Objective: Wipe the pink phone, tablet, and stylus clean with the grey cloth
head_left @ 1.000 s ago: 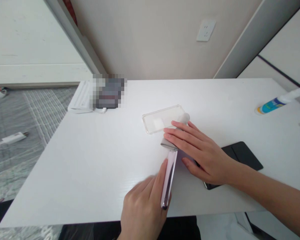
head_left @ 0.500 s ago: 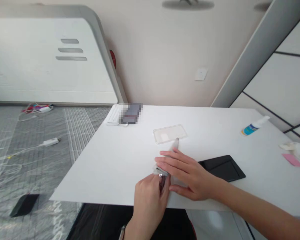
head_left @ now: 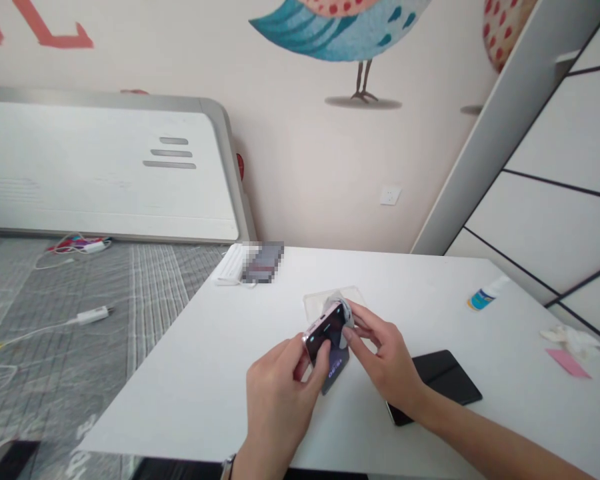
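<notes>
My left hand [head_left: 285, 387] grips a dark phone [head_left: 323, 333] with a shiny metallic edge, thumb on its face. It looks bent like a folding phone, and lit digits show on its lower part. A thin grey-white cloth [head_left: 349, 313] is pinched in my right hand [head_left: 387, 357] and wraps round the phone's far right end. Part of that end is hidden by the cloth and fingers. Behind them on the table lies a clear phone case [head_left: 313, 305], partly covered. By my right wrist rests a flat black tablet-like case [head_left: 447, 377].
On the white table [head_left: 205, 373] stand a small spray bottle [head_left: 483, 297], a crumpled tissue [head_left: 575, 341] and a pink slip [head_left: 569, 363] at right. A white folded mask [head_left: 230, 265] and a blurred-out dark item [head_left: 264, 262] lie at the far left. A charger [head_left: 94, 315] with cable lies on the bed.
The phone has been lifted and tilted, so its dark face and lit digits now show. My right hand has moved from lying flat over it to pinching the cloth at its end. The camera has tipped up.
</notes>
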Tool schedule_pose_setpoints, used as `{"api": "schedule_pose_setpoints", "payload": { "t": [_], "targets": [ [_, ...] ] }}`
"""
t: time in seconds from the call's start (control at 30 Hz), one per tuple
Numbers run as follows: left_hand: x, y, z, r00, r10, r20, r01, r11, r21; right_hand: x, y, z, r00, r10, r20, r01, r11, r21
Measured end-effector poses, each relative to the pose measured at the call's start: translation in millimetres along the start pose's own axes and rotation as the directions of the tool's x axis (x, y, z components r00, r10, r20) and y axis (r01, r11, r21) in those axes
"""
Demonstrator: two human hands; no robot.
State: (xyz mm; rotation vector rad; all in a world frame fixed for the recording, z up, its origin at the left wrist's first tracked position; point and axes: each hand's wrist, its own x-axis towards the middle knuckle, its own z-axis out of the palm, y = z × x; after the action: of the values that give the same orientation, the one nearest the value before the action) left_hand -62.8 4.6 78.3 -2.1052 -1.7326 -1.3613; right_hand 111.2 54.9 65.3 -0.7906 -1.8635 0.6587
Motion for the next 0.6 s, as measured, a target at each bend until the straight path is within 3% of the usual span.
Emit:
{"api": "schedule_pose_setpoints", "payload": {
  "t": [0.2,0.33,0.47,0.6],
  "targets": [
    [1,-4,3.3,0.998,0.036,0.053,-0.037,0.999,0.034,9,1,-10,1.0,0.017,0.021,-0.018,1.0,0.025],
    [-6,-5,9.9,0.992,0.08,0.095,-0.086,0.994,0.06,7,-6,-12,0.99,-0.125,0.061,0.127,0.992,-0.022],
    [-13,-4,16.9,0.99,0.102,0.098,-0.109,0.992,0.068,5,-8,-11,0.947,-0.288,0.142,0.298,0.953,-0.056],
    [-18,0,21.7,0.989,0.11,0.102,-0.114,0.993,0.035,4,-3,-9,0.922,-0.353,0.158,0.367,0.927,-0.072]
  ]
}}
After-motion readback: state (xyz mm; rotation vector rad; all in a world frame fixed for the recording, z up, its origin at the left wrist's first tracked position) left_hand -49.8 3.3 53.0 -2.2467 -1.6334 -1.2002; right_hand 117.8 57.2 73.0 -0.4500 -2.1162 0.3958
